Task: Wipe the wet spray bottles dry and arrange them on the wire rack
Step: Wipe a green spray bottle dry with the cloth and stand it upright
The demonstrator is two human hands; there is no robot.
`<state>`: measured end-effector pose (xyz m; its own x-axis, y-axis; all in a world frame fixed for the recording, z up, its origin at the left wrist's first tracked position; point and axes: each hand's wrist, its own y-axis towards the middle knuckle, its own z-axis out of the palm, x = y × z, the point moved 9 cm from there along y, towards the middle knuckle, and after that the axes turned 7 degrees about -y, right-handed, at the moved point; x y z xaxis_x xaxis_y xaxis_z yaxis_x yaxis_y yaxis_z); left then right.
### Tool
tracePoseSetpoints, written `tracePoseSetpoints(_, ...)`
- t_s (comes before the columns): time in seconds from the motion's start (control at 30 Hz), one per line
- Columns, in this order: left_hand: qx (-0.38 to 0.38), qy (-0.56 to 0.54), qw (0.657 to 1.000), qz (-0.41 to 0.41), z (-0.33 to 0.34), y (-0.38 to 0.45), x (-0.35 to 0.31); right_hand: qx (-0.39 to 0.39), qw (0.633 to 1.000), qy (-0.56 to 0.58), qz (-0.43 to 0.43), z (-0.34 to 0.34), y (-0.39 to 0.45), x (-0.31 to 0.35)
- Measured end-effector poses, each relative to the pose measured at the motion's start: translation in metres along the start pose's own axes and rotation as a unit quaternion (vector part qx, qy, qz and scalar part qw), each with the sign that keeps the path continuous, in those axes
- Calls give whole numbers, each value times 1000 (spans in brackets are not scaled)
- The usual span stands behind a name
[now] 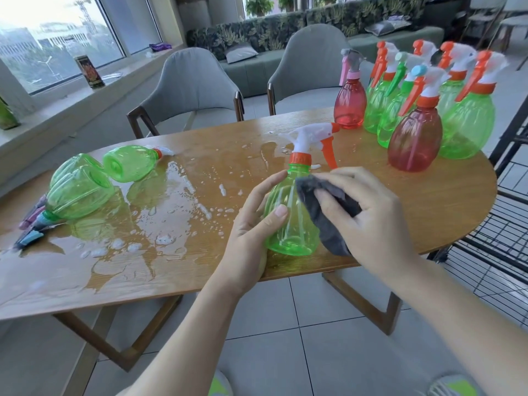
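My right hand (368, 212) has its fingers (328, 200) bunched on the grey cloth (325, 221), pressing it flat against the side of the green spray bottle (291, 218); my left hand (251, 224) has its fingers curled round the other side, thumb across the front, keeping it upright near the front edge of the counter (428, 212); best way imo is to turn the bottle with the left hand and let the cloth stay put, working from the neck down to the base, then get the orange collar and trigger (325, 147) where drips hide; grip is the tricky bit, wet ribbed plastic probably slides, so hold low and firm; a pool of water (160, 212) sits just left of me with more green bottles (85, 187) lying in it, so I'd set nothing dry down there; the upright bottles (423, 115) stand at the far right, next to the wire rack (503, 232).
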<state>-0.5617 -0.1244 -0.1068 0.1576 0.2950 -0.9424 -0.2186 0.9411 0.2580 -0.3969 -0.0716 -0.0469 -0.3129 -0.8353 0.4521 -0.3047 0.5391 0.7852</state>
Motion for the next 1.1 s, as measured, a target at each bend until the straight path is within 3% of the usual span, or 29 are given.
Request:
tracePoseSetpoints(0.13,-15,12,1000,16,-6,2,-2,4,997,24,67,5,5,-16)
tracePoseSetpoints(0.37,-41,27,999,11,-19,3,3,6,1000,18,11,5,-13,0)
tracePoseSetpoints(0.53,-23,45,999,5,-10,1,3,-4,999,29,27,3,-2,-5)
tracePoseSetpoints(0.9,-63,11,998,-14,-12,2,0,52,989,14,-135,16,-35,25)
tracePoseSetpoints(1.1,-85,-5,996,-12,-13,3,0,67,984,-10,-162,13,-42,20)
